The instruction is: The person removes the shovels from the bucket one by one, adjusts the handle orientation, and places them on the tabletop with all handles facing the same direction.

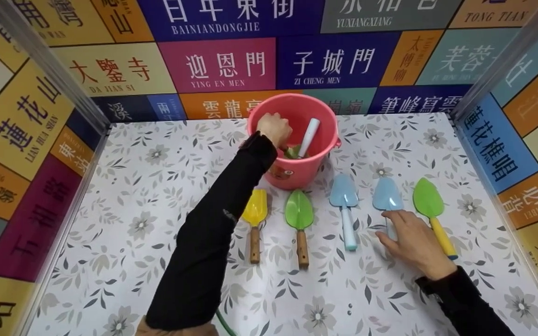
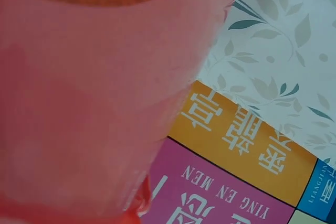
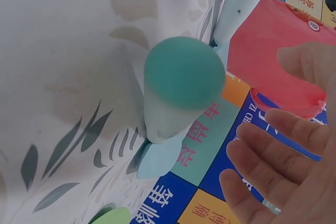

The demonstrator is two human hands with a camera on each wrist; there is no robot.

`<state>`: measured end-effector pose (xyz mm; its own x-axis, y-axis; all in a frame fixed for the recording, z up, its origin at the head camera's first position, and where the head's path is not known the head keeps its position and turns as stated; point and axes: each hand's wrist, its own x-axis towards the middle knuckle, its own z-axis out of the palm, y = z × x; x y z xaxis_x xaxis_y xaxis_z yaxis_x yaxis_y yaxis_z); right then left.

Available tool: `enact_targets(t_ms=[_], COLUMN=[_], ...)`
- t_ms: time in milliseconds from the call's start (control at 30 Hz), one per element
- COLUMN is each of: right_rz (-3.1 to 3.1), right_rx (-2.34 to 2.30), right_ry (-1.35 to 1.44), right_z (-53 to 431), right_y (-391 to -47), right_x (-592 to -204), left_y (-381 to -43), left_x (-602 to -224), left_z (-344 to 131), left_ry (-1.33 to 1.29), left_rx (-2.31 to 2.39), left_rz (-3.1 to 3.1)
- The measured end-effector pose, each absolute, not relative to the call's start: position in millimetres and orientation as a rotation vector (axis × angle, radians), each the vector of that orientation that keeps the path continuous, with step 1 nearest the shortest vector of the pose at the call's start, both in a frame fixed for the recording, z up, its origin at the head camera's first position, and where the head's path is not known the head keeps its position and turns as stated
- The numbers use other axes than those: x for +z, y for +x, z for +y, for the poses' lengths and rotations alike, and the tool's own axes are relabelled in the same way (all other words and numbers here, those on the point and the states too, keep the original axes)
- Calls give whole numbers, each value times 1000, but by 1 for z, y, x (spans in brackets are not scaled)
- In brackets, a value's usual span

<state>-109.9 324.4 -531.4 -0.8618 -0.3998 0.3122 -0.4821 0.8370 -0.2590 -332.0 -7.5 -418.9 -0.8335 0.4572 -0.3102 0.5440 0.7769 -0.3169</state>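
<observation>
My left hand (image 1: 274, 129) reaches over the near rim into a pink bucket (image 1: 297, 175). Its fingers look bent, but what they hold, if anything, is hidden. Inside, a pale handle (image 1: 309, 135) leans beside a green piece (image 1: 292, 151) close to that hand. The left wrist view shows the bucket's side (image 2: 100, 93) but no fingers. My right hand (image 1: 411, 240) hovers, fingers spread, over the handle of a light-blue trowel (image 1: 387, 193). In the right wrist view, a handle with a teal end (image 3: 184, 72) lies apart from those fingers (image 3: 257, 158).
Left of the right hand lies another light-blue trowel (image 1: 343, 191); right of it, a green trowel with a yellow handle (image 1: 428, 198). Farther left are a wooden-handled green trowel (image 1: 299, 210) and a yellow shovel (image 1: 256, 210). Lettered panels (image 1: 217, 65) wall the patterned tabletop (image 1: 124, 261).
</observation>
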Motion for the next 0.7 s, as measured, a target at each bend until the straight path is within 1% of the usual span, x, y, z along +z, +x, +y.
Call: enact_targets(t_ms=[200,467,700], right_rz=[-2745,-2728,-2732], right_rx=[489,488,502], right_ry=[696,713,702], right_z=[325,324,322], right_y=[-108,-107,-107], right_x=[-530,-527,-525], left_y=[-322,-301,-283], left_x=[-405,-381,-367], left_z=[-13,-33,-49], left_ry=[830,867,934], left_rx=[-718,-795,-747], left_rz=[2822,2946,3090])
